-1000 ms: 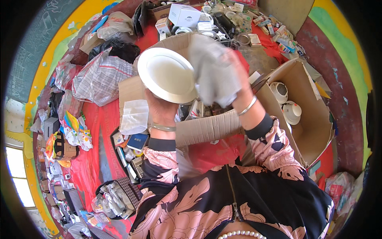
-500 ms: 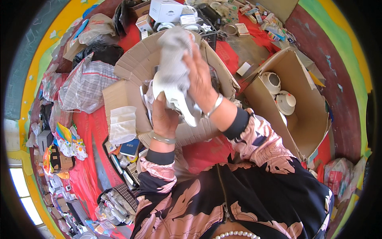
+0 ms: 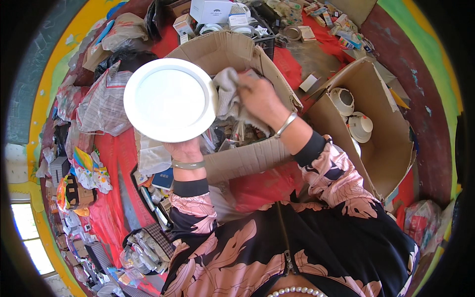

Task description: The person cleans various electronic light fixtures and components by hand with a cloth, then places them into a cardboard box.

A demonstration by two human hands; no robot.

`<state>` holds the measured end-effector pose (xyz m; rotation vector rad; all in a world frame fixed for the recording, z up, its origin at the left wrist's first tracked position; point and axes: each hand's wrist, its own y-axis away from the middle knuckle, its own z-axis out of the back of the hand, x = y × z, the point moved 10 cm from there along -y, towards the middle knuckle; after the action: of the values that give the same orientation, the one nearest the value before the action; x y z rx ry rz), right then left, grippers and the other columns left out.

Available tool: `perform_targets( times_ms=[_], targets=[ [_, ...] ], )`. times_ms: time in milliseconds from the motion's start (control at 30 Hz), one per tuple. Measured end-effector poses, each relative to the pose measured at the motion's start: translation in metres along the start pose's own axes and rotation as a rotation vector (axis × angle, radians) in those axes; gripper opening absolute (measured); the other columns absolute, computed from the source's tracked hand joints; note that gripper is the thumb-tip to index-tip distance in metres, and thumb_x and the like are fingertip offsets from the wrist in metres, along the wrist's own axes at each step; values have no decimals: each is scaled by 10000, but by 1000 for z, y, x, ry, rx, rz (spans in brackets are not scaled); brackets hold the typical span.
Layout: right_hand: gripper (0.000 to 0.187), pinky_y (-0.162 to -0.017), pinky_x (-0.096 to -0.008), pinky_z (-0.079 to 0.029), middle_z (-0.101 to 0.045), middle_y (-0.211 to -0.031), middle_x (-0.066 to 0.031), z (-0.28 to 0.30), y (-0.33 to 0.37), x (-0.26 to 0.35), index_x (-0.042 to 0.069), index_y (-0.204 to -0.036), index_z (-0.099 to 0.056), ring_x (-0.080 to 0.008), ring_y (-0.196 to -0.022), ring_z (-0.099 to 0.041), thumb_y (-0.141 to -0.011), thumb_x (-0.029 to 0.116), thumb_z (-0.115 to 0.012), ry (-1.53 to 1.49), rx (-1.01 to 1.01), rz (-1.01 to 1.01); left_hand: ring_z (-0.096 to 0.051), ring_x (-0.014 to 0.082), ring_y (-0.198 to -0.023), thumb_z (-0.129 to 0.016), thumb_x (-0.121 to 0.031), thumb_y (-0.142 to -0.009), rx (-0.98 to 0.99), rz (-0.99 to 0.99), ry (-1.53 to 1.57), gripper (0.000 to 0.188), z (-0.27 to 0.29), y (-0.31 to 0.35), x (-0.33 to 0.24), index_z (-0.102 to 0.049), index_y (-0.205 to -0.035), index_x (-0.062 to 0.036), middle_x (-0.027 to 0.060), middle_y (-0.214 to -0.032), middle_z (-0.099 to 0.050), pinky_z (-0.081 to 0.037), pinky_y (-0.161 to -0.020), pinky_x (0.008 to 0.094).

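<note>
A round white downlight (image 3: 168,101) with a wide rim is turned with its flat front face towards me. My left hand (image 3: 184,149) grips it from behind at its lower edge, and the disc hides most of the fingers. In my right hand (image 3: 262,101) a crumpled grey cloth (image 3: 228,94) is bunched, close beside the light's right rim. Both hands are above an open cardboard box (image 3: 247,159) that contains small mixed items, partly hidden by the cloth and the light.
To the right stands a second cardboard box (image 3: 383,148) with several white downlights (image 3: 360,127) inside. Plaid and plastic bags (image 3: 106,104) lie at the left. White cartons (image 3: 210,12) are piled at the back. A dark tray (image 3: 161,213) of small items sits by my left forearm.
The downlight has been turned so its front face shows, and it has moved left with my left hand. My right hand and the cloth have come off it, lower and to the right.
</note>
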<state>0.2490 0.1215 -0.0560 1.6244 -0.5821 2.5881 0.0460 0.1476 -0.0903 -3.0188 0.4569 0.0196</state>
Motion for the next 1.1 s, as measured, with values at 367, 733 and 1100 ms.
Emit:
perform_targets(
  times_ms=[367,733,1100],
  targets=[
    [241,-732,-263,-440,-563,-907,-90,11,-10,17,5,-1028,-538,-160,-811,-537,-803,85,-508,-408,-245,-42,-510,227,-1119,-594,-425,-818,8,-25,-937,650,0,10,49,-393,-1307,-47,63,-1234,-523,-408,-972,394],
    [279,-841,-265,-407,-560,-963,-81,-26,28,111,-11,-826,-585,-187,-943,-529,-603,-113,-451,-591,493,394,-484,258,-1149,-473,-478,-865,-18,85,-552,660,9,2,34,-371,-1324,-15,133,-1264,-483,-404,-984,387],
    [281,-757,-316,-478,-649,-918,-85,27,-12,-5,58,-929,-661,-244,-843,-611,-699,-8,-514,549,136,-47,-353,315,-1268,-497,-458,-863,-45,59,-81,639,-6,-6,-2,-344,-1345,-67,150,-1379,-373,-314,-1034,499]
  ],
)
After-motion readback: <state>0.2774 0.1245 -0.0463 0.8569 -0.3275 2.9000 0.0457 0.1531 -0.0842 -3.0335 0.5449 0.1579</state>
